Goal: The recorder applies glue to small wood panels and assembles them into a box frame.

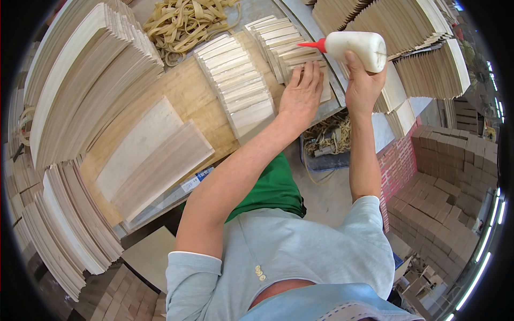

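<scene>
My right hand (365, 88) is wrapped round a white squeeze bottle (348, 45) with a red pointed nozzle, a glue bottle by its look. It is held up nearly level, the nozzle pointing left over the table's right side. My left hand (301, 97) lies with fingers stretched out on the near end of a row of overlapping thin wooden pieces (273, 40). What lies under the palm is hidden. Left of that hand runs a second overlapping row of wooden pieces (235, 80), with shiny streaks along their edges.
Two flat boards (160, 160) lie on the table's left part. Tall stacks of thin boards (91, 80) stand at the left, more stacks (401, 24) at the far right. A heap of tan bands (187, 24) sits at the back. Below the right edge is a blue bin (321, 160).
</scene>
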Tool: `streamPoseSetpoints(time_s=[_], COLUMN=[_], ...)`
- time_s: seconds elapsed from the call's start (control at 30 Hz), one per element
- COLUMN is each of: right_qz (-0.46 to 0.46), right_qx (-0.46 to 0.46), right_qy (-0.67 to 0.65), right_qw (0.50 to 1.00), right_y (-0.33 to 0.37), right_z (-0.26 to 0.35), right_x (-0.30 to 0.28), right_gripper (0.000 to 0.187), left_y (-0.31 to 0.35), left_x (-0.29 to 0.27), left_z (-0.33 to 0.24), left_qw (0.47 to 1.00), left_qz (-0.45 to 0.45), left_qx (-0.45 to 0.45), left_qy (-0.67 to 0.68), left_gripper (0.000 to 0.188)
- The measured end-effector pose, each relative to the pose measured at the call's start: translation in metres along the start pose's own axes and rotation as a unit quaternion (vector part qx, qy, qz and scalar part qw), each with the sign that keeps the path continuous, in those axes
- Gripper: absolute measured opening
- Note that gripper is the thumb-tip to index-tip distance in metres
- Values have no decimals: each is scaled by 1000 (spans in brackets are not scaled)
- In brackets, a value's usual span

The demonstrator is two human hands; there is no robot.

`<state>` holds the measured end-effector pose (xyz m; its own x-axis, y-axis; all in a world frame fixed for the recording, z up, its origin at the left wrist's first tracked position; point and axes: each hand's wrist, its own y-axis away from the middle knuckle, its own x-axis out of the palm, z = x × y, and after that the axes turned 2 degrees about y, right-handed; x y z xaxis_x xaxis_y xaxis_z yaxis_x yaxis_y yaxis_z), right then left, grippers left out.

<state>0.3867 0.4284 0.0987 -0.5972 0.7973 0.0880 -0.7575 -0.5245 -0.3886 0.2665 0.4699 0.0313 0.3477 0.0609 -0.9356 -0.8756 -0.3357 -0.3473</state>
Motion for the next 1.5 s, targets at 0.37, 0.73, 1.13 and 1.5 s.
streamPoseSetpoints(time_s=[0.37,0.73,1.13,1.5], right_qz=[42,15,-15,10], right_qx=[93,3,27,122], right_qy=[-105,21,-49,-139], right_qw=[989,1000,998,983], right_y=[8,-4,9,17], right_z=[-22,-15,-2,-19], right_x=[5,-9,-19,-11], right_gripper=[46,49,49,46], left_y=[-4,-3,1,2], left_x=[-2,0,0,-2], left_z=[-2,-2,-2,-4], left_qw=[999,999,1000,1000], left_qz=[37,-15,4,14], left_qx=[-16,-14,-2,5], left_qy=[29,45,23,13], left_gripper=[53,52,51,50])
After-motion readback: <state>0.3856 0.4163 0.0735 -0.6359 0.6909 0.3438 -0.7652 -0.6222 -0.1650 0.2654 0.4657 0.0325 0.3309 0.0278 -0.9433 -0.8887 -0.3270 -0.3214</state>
